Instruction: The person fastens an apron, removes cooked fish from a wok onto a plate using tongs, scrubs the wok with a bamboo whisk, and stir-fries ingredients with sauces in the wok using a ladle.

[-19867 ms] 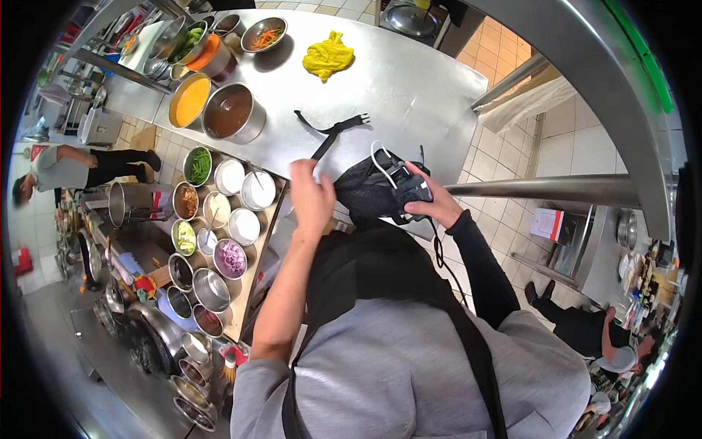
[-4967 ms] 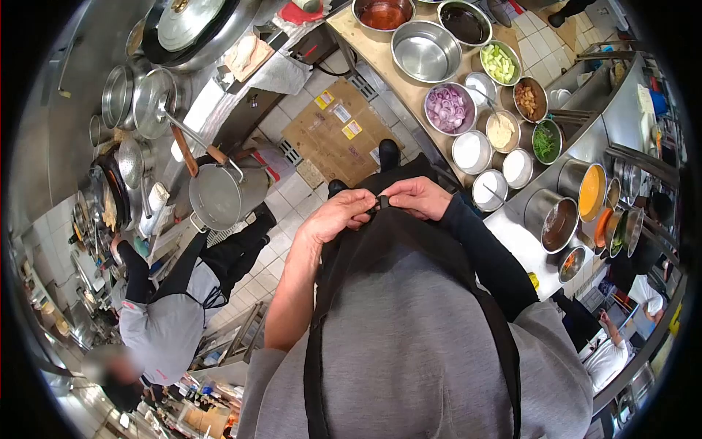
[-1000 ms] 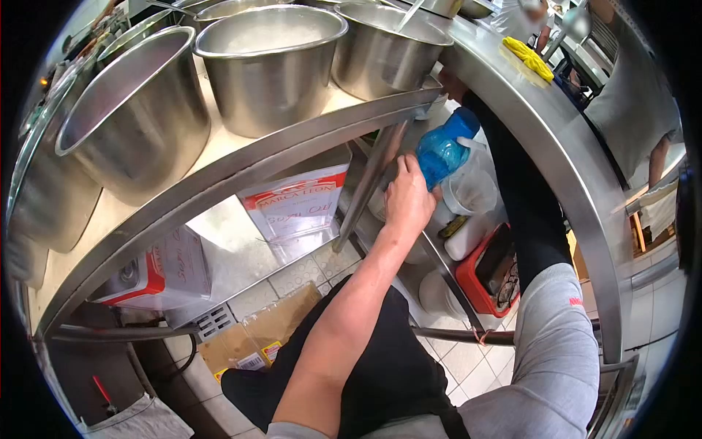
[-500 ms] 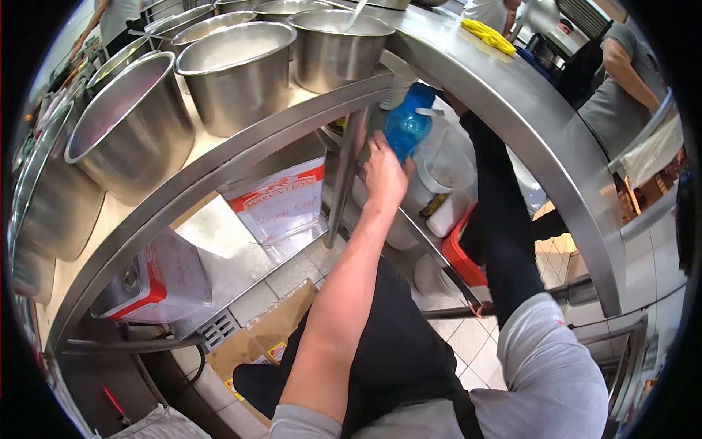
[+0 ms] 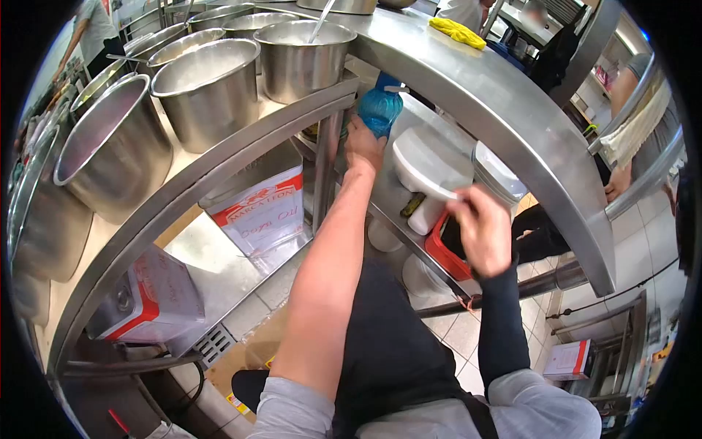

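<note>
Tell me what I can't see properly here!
All in the head view:
Translucent blue plastic bottle: upper end, hidden by the silvery metal counter.
Bare right hand: blurred, so whether it grips the curved white plastic container is unclear.
Red rectangular tub: contents, partly behind the right hand.

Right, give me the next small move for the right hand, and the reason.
Probably secure the edge of the white container with the right hand: it is right at that edge, though whether its grip is firm is unclear, and the left hand is occupied with the blue bottle.
</note>
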`<control>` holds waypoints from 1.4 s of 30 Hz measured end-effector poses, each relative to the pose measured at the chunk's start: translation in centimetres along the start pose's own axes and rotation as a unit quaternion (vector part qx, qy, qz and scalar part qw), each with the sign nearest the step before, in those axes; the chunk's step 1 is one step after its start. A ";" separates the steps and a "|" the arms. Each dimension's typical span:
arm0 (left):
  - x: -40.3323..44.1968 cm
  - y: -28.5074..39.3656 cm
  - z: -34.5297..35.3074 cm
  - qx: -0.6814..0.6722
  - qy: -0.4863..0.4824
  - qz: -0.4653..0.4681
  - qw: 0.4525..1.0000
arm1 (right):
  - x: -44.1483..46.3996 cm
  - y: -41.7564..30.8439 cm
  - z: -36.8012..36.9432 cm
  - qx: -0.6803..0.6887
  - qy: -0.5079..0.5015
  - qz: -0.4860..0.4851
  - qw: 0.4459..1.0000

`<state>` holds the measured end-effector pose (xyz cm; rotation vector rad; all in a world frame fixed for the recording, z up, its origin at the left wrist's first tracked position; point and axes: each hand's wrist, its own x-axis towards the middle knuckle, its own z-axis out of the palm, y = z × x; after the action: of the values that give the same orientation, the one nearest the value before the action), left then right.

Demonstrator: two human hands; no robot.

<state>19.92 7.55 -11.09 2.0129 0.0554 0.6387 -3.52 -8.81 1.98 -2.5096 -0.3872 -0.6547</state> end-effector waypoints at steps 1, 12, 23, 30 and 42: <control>-0.7 0.4 -0.5 -0.031 0.013 -0.005 0.999 | -1.0 -1.2 -0.2 0.012 -0.026 -0.004 1.000; -25.1 -1.3 -24.5 -0.667 -0.035 -0.421 0.614 | -6.2 -6.0 5.6 0.239 -0.351 -0.126 0.897; -29.6 20.8 -49.4 -0.532 0.229 -0.426 0.695 | 4.4 -28.9 -8.7 0.306 -0.561 -0.248 0.728; -27.3 33.6 -60.2 -0.470 0.346 -0.331 0.741 | 7.3 -41.1 -14.1 0.384 -0.746 0.143 0.524; -27.3 41.2 -66.2 -0.362 0.489 -0.331 0.722 | 7.6 -50.4 -10.8 0.465 -0.610 -0.190 0.613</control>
<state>-43.10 31.48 36.68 0.6257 0.9592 0.9702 -20.65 28.11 34.51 -1.4004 -1.3114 1.0698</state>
